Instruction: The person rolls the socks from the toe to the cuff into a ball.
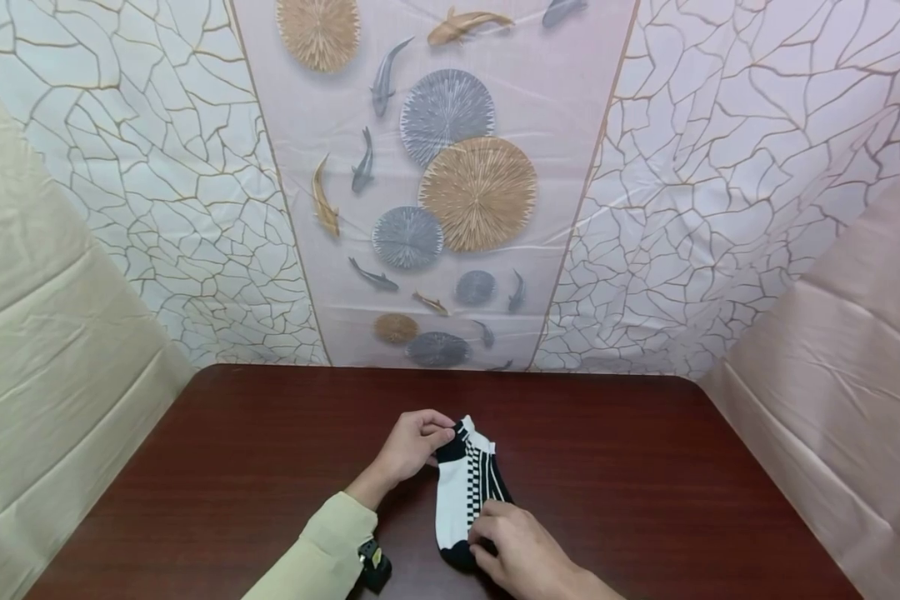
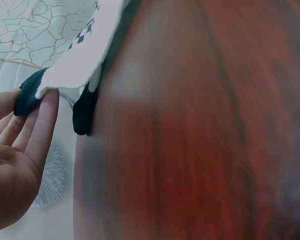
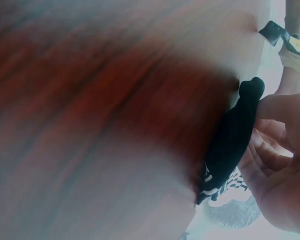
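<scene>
Socks (image 1: 452, 500), black and white, checkered band: I log them on the dark red table (image 1: 645, 475), between 2 hands. Left hand (image 1: 412, 446): thumb and fingers pinching the far black patch. Right hand (image 1: 523, 546): curled fingers gripping the near right edge.

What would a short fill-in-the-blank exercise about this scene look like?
1. The visible toe of the socks is coloured ____.
2. The hand nearer that toe is the person's ____ one.
3. The patterned cloth behind the table shows round shapes and ____.

Missing words: black; right; fish.
</scene>
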`<state>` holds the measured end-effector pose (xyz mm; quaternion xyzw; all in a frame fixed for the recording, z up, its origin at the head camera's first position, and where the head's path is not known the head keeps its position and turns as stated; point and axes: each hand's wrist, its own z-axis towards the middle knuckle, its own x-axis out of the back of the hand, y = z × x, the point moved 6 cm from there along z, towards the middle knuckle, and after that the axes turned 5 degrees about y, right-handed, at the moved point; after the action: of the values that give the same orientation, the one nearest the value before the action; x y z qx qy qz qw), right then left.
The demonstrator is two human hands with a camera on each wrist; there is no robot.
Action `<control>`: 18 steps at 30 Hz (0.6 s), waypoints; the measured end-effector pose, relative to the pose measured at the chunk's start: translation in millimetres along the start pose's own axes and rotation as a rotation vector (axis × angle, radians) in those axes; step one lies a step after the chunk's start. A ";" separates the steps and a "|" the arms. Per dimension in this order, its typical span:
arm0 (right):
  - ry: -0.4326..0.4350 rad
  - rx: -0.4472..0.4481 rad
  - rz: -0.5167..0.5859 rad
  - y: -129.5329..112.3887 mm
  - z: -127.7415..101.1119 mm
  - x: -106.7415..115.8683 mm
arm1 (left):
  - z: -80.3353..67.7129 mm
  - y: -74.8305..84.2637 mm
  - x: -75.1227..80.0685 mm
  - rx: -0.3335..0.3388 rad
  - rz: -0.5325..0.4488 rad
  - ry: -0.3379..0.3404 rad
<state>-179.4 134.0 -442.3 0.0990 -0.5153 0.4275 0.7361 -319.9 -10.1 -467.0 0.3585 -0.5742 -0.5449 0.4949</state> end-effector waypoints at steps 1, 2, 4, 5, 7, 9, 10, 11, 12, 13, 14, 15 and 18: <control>0.004 0.004 0.002 0.0 -0.2 0.1 | 0.2 -0.2 -0.5 0.002 -0.001 -0.002; 0.010 0.008 0.003 0.0 -0.5 0.2 | 0.3 -0.1 -0.9 0.004 -0.002 -0.003; 0.023 0.011 0.003 0.3 -1.1 0.6 | 0.5 0.4 -1.9 0.004 -0.006 -0.008; 0.027 0.009 0.006 0.6 -1.4 0.8 | 0.9 0.5 -2.4 0.005 -0.007 -0.010; 0.034 0.004 0.013 1.4 -2.0 1.3 | 0.6 1.2 -3.8 0.002 -0.014 -0.017; 0.052 0.009 0.008 1.1 -2.5 2.4 | 0.7 1.2 -4.8 -0.002 -0.019 -0.022; 0.060 0.011 0.006 1.0 -2.8 2.9 | 0.9 0.8 -5.2 -0.001 -0.021 -0.024; 0.064 0.010 0.008 1.1 -3.1 3.3 | 0.6 0.5 -5.6 -0.001 -0.023 -0.024; 0.067 0.009 0.011 1.5 -3.4 3.6 | 0.4 0.1 -5.8 -0.001 -0.025 -0.024; 0.073 0.010 0.009 1.6 -3.7 3.8 | 0.9 -0.7 -5.7 0.003 -0.025 -0.023; 0.073 0.006 0.011 2.0 -4.1 4.1 | 1.3 -1.5 -5.8 0.006 -0.027 -0.022; 0.071 0.001 0.014 2.7 -4.4 4.2 | 1.8 -2.2 -5.8 0.010 -0.029 -0.021; 0.062 -0.017 0.025 4.8 -5.4 4.5 | 2.6 -3.3 -6.2 0.020 -0.035 -0.019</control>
<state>-178.8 142.5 -442.4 0.0727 -0.4971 0.4351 0.7472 -321.3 -4.0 -471.1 0.3684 -0.5779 -0.5510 0.4762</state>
